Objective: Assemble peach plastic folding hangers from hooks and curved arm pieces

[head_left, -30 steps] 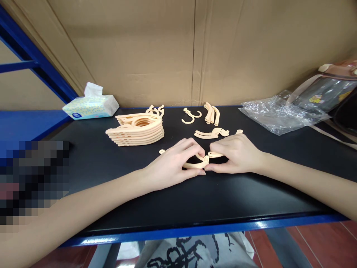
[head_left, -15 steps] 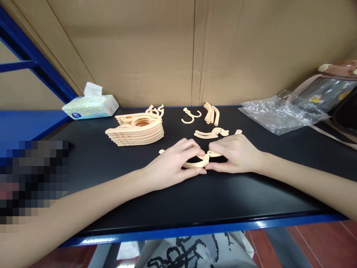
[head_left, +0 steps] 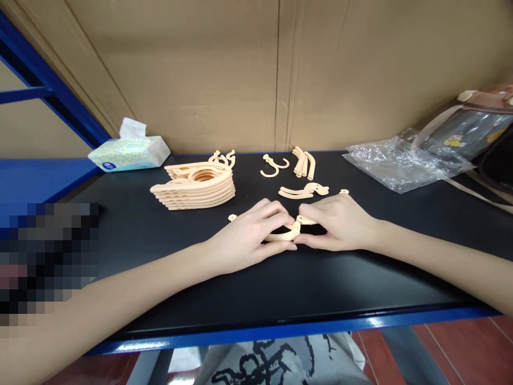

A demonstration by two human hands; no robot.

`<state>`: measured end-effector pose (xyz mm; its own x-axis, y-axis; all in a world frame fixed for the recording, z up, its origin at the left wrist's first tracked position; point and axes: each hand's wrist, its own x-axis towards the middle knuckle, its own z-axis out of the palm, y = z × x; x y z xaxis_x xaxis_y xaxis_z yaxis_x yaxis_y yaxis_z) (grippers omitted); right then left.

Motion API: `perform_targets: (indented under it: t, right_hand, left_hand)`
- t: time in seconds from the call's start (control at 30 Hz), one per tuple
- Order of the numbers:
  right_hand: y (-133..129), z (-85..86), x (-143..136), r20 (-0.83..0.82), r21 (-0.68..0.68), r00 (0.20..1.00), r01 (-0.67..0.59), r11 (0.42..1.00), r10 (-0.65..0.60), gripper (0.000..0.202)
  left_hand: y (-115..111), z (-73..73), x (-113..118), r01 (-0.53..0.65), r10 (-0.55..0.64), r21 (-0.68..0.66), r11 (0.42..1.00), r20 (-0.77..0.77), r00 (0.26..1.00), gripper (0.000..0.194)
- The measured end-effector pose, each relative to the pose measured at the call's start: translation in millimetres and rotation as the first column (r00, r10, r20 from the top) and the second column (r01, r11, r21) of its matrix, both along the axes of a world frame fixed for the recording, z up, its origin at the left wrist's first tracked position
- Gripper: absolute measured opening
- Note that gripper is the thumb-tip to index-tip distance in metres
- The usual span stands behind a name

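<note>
My left hand (head_left: 250, 235) is closed around a curved beige plastic hanger arm (head_left: 279, 236), whose rounded end with a hole shows past the knuckles. Opposite it, my right hand (head_left: 344, 224) pinches a second hanger arm (head_left: 306, 220), mostly covered by the fingers. The inner ends of the two pieces meet between my fingertips; whether they are joined I cannot tell. Just beyond the hands lie more loose hanger arms (head_left: 296, 194). Farther back are loose hanger hooks (head_left: 272, 167) and a small pile of curved bars (head_left: 303, 164).
A stack of beige folding hangers (head_left: 196, 190) stands left of the hands. Behind it is a tissue pack (head_left: 130, 152). Clear plastic wrapping (head_left: 401, 163) and a transparent bag (head_left: 460, 133) lie at the right. The black tabletop (head_left: 280, 289) has a blue front edge, and cardboard (head_left: 200, 75) rises behind.
My right hand has turned very slightly, and the far end of its hanger arm has shifted a little right and down. My left hand is practically still.
</note>
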<state>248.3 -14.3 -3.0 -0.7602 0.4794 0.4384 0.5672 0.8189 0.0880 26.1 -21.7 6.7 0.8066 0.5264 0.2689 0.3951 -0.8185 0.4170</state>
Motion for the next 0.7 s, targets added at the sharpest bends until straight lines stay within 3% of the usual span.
perform_targets:
  t: [0.47, 0.7]
  right_hand:
    - [-1.9, -1.4, -0.5, -0.042, 0.028, 0.999, 0.018, 0.999, -0.017, 0.038]
    - [-3.4, 0.0, 0.5, 0.014, -0.043, 1.0, 0.016, 0.999, -0.016, 0.038]
  left_hand:
    - [-0.7, 1.4, -1.1, 0.002, -0.002, 0.025, 1.0, 0.003, 1.0, 0.02]
    - [-1.3, 2.1, -1.5, 0.008, -0.008, 0.008, 1.0, 0.007, 1.0, 0.019]
